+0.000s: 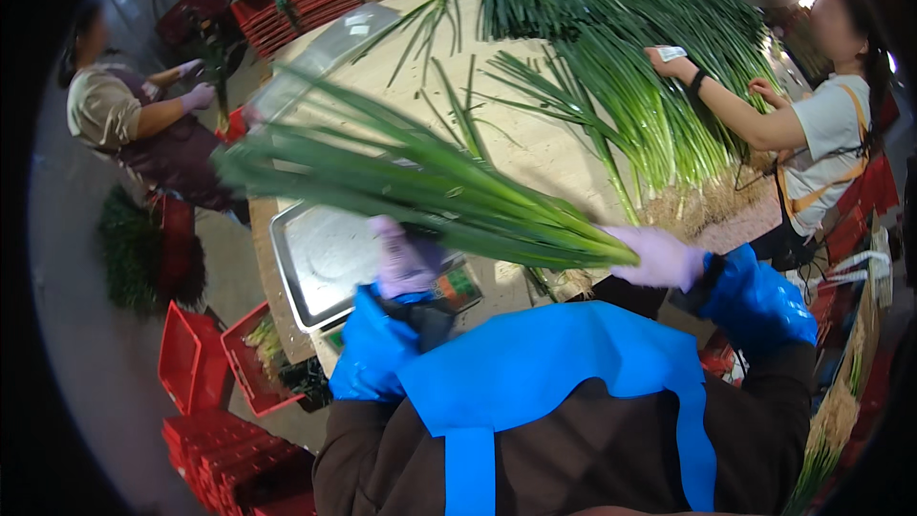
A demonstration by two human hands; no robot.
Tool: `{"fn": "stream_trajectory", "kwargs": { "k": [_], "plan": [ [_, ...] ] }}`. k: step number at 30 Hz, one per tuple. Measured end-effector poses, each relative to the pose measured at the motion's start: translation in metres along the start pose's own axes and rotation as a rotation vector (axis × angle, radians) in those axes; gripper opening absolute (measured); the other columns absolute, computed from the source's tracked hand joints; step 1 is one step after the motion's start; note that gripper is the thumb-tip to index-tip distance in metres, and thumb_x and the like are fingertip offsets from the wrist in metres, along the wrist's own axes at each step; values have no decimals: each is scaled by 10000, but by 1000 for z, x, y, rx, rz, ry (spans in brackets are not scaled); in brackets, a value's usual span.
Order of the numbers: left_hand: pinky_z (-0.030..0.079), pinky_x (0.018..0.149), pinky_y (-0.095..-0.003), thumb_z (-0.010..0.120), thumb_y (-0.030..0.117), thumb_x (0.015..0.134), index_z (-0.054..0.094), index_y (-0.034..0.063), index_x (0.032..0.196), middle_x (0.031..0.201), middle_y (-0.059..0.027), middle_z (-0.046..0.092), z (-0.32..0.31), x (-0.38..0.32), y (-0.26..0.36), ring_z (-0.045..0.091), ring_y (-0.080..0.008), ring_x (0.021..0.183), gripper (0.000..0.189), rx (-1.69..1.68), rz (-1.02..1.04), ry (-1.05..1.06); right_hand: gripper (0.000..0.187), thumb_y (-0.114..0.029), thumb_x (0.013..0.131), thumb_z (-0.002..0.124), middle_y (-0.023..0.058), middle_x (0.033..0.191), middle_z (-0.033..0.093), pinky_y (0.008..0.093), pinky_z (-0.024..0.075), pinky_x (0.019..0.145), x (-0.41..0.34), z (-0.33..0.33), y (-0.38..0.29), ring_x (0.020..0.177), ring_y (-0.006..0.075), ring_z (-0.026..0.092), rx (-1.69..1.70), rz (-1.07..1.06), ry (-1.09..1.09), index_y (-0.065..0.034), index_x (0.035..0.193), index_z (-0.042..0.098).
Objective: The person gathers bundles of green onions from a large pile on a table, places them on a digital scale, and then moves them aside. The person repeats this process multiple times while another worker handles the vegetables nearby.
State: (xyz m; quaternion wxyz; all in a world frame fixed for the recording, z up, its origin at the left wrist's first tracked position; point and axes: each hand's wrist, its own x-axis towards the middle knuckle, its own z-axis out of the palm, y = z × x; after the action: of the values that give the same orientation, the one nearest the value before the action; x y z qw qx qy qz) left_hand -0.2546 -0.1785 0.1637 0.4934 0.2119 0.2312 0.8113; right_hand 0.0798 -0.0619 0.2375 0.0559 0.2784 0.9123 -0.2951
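A bunch of long green onions point(430, 186) stretches across the table in front of me, its leaf tips blurred at the left. In its lilac glove, my right hand point(655, 256) grips the pale stem end. My left hand point(405, 258), gloved alike, is under the leaves with its thumb up; part of it is hidden, and whether it grips the bunch is unclear. Beside that hand lies a shallow metal tray point(322, 258), at the near left edge of the table. Both my forearms wear blue plastic sleeves.
Large piles of green onions point(659, 107) cover the table's far right. A person point(824, 115) reaches over them; another person point(143, 107) stands at left. Loose stalks point(437, 21) lie on the wooden table point(530, 136). Red crates point(229, 459) are stacked on the floor at lower left.
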Motion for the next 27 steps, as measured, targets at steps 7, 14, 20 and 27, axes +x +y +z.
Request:
{"fn": "stream_trajectory", "kwargs": {
  "k": [7,14,20,27],
  "plan": [
    [346,1132,-474,500,782,832,428,142,1465,1490,-96,452,-90,-62,164,449,-312,1325,904,209,560,611,605,-193,812,667,197,1137,655,453,509,876,192,2,-50,1014,379,642,52,-493,-235,-176,1391,492],
    [239,1169,-474,548,732,850,352,83,1506,1545,-116,380,-282,-150,224,382,-305,1382,943,-41,173,1390,853,-460,738,779,169,1184,610,449,441,974,304,91,-109,1115,352,584,-462,-461,-39,-125,1443,433],
    [216,1184,-434,621,428,945,-57,103,1571,1618,-186,153,-216,-215,178,267,-332,1453,978,988,644,1610,1048,-534,704,769,198,1359,499,470,290,1117,293,110,-103,1299,356,438,-471,-448,90,-105,1529,284],
    [132,1198,-463,724,152,830,222,44,1547,1596,-153,249,-95,-118,127,201,-346,1470,882,1808,290,617,803,-404,780,746,183,1372,495,475,266,1162,247,95,-71,1323,363,428,-142,-520,478,-69,1442,438]
  ]
}}
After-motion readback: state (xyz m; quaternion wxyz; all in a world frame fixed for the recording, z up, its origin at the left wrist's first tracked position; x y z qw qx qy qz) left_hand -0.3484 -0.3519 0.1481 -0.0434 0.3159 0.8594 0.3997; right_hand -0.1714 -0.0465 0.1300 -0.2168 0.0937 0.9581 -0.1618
